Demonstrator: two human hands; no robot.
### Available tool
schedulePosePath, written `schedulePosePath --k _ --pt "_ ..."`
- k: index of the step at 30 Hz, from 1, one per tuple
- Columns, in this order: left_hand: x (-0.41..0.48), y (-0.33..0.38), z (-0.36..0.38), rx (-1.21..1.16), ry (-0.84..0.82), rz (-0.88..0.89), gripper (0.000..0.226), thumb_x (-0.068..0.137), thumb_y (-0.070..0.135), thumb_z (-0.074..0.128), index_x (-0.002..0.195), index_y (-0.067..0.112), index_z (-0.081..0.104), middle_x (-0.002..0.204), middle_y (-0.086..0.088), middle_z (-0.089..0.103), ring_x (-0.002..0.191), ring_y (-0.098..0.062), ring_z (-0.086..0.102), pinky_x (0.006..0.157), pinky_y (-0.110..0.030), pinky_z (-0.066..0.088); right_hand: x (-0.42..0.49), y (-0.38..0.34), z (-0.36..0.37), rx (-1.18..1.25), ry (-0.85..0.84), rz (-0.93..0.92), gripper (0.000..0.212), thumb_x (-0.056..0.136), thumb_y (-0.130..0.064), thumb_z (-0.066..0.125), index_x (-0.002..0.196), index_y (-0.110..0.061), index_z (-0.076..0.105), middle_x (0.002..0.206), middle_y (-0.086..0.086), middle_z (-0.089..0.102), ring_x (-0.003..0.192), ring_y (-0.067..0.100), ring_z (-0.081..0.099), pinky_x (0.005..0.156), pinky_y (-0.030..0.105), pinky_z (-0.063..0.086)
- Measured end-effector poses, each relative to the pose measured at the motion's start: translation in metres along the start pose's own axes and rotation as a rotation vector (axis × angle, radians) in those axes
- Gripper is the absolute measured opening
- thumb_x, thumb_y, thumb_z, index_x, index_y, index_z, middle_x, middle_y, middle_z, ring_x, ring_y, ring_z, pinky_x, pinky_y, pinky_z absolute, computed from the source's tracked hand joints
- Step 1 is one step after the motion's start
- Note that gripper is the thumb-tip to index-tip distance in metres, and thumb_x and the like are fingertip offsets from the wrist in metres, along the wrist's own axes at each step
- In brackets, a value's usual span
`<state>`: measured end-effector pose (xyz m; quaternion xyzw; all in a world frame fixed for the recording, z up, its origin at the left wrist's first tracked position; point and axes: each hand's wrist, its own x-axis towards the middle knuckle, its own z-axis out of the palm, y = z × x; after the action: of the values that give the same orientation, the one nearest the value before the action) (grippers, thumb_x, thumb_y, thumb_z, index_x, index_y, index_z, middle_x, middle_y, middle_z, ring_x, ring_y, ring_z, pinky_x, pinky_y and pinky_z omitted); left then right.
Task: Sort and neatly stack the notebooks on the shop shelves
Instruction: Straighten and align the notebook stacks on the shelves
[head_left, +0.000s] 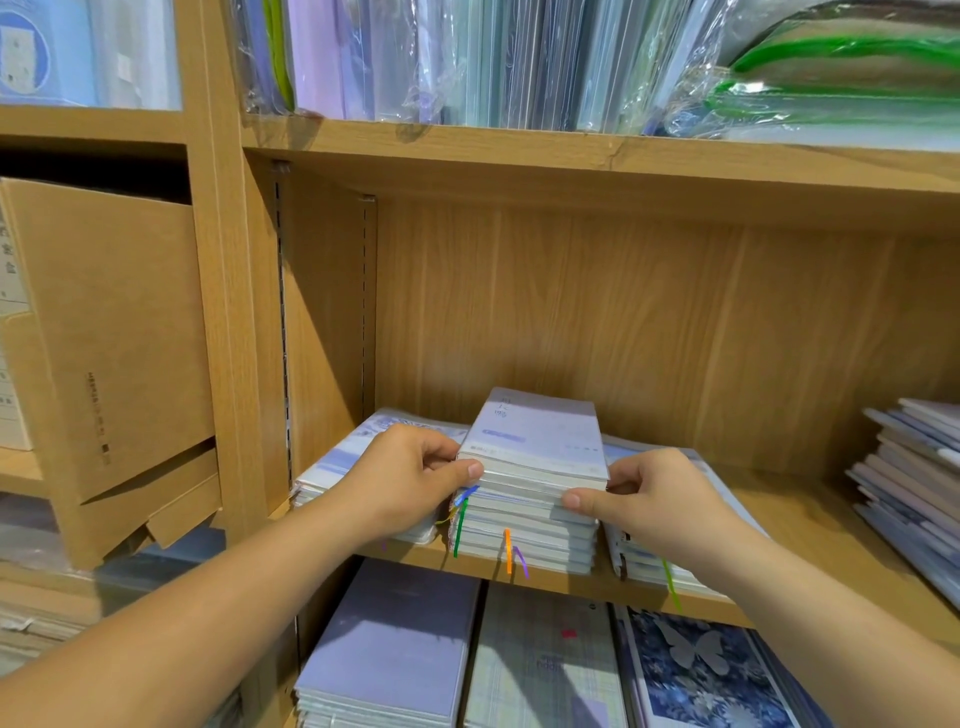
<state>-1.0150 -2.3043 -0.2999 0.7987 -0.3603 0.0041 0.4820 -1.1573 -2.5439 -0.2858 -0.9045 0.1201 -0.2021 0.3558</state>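
Observation:
A stack of pale lilac notebooks (535, 447) with coloured ribbon markers stands at the front of the middle wooden shelf (810, 525). My left hand (410, 478) grips the top few notebooks at their left edge, thumb on the front. My right hand (654, 499) grips the same batch at the right edge, thumb pressed on the front. Lower stacks of notebooks lie to either side: one on the left (337, 462), one on the right (649, 566), partly hidden by my hands.
Another slanted pile of notebooks (914, 478) lies at the shelf's far right. Plastic-wrapped stationery (519, 62) fills the shelf above. More notebook stacks (395, 644) sit on the shelf below. A cardboard box (114, 332) occupies the left bay.

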Motion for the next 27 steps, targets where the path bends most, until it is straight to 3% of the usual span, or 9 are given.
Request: schedulePosePath --k 4,7,10,13,18,21,24,27 --pt "0.001 -0.001 0.001 0.093 0.026 0.020 0.040 0.095 0.040 0.070 0.066 0.012 0.065 0.052 0.003 0.051 0.050 -0.007 0.044 0.058 -0.029 0.040 0.001 -0.003 -0.002 -0.033 0.004 0.003 0.058 0.066 -0.060 0.086 0.055 -0.011 0.058 0.043 -0.008 0.038 0.039 0.008 0.033 0.038 0.014 0.024" --pt "0.000 -0.001 -0.002 0.201 0.000 0.059 0.048 0.096 0.044 0.066 0.068 0.005 0.061 0.055 -0.004 0.046 0.052 -0.010 0.039 0.058 -0.030 0.036 0.003 -0.005 -0.004 -0.100 -0.018 0.026 0.055 0.067 -0.060 0.088 0.058 -0.012 0.063 0.042 -0.010 0.042 0.037 0.007 0.036 0.038 0.013 0.024" --pt "0.001 0.000 -0.005 0.404 -0.021 0.082 0.047 0.097 0.049 0.062 0.071 0.009 0.059 0.060 -0.008 0.051 0.052 -0.009 0.039 0.052 -0.027 0.029 0.006 -0.007 -0.007 -0.208 -0.071 0.025 0.063 0.072 -0.065 0.082 0.051 -0.018 0.046 0.039 -0.010 0.034 0.036 0.008 0.034 0.038 0.015 0.021" --pt "0.001 0.002 -0.004 0.538 -0.054 0.078 0.046 0.101 0.053 0.053 0.072 0.017 0.053 0.064 0.003 0.053 0.059 -0.010 0.045 0.056 -0.033 0.035 0.010 -0.010 -0.008 -0.341 -0.122 0.019 0.062 0.078 -0.068 0.074 0.052 -0.020 0.044 0.036 -0.009 0.035 0.035 0.008 0.038 0.037 0.017 0.022" --pt "0.003 0.002 0.000 0.643 -0.086 0.060 0.043 0.104 0.053 0.043 0.084 0.018 0.055 0.081 0.001 0.059 0.076 -0.018 0.054 0.072 -0.040 0.047 0.015 -0.015 -0.006 -0.451 -0.178 -0.021 0.063 0.085 -0.066 0.068 0.057 -0.018 0.037 0.036 -0.008 0.026 0.034 0.012 0.028 0.037 0.021 0.018" --pt "-0.001 0.003 -0.001 0.607 -0.086 0.066 0.041 0.103 0.053 0.046 0.085 0.018 0.057 0.080 0.002 0.061 0.076 -0.015 0.055 0.070 -0.039 0.047 0.011 -0.016 -0.011 -0.408 -0.177 0.003 0.061 0.084 -0.065 0.070 0.058 -0.016 0.046 0.039 -0.008 0.032 0.037 0.010 0.032 0.042 0.022 0.023" --pt "-0.007 0.006 -0.007 0.608 -0.045 0.097 0.037 0.098 0.054 0.056 0.079 0.023 0.057 0.070 0.005 0.060 0.067 -0.008 0.053 0.058 -0.031 0.039 0.005 -0.020 -0.023 -0.381 -0.185 0.038 0.057 0.080 -0.064 0.076 0.068 -0.009 0.069 0.045 -0.007 0.047 0.040 0.006 0.041 0.044 0.020 0.031" --pt "-0.015 0.017 -0.014 0.667 -0.006 0.090 0.033 0.093 0.054 0.065 0.083 0.023 0.060 0.072 0.005 0.062 0.067 -0.008 0.053 0.057 -0.028 0.038 0.000 -0.024 -0.035 -0.341 -0.185 0.047 0.040 0.080 -0.058 0.080 0.076 -0.019 0.078 0.044 -0.013 0.055 0.040 0.000 0.049 0.040 0.014 0.034"
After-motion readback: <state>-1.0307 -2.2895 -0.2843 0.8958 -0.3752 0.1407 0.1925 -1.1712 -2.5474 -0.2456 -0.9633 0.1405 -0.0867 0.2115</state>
